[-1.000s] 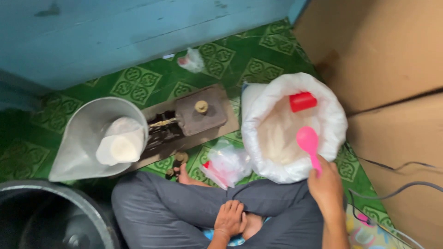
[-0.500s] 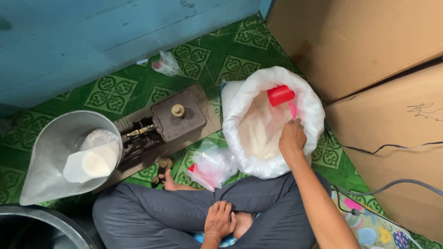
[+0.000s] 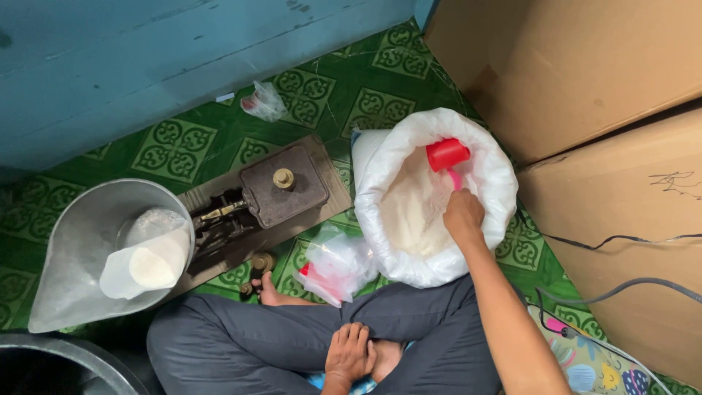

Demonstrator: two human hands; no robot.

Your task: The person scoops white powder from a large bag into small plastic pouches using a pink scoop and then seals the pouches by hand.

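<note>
Green patterned floor (image 3: 183, 146); right hand (image 3: 463, 217) grip clenched on pink scoop (image 3: 457, 179) inside white-powder sack (image 3: 409, 212).

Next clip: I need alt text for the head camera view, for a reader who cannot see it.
Seen from above, a person sitting cross-legged on a green patterned floor reaches the right hand into an open white sack of white grain, gripping a pink scoop beside a red cup. The left hand rests on the lap; a balance scale with a metal pan stands to the left.
</note>
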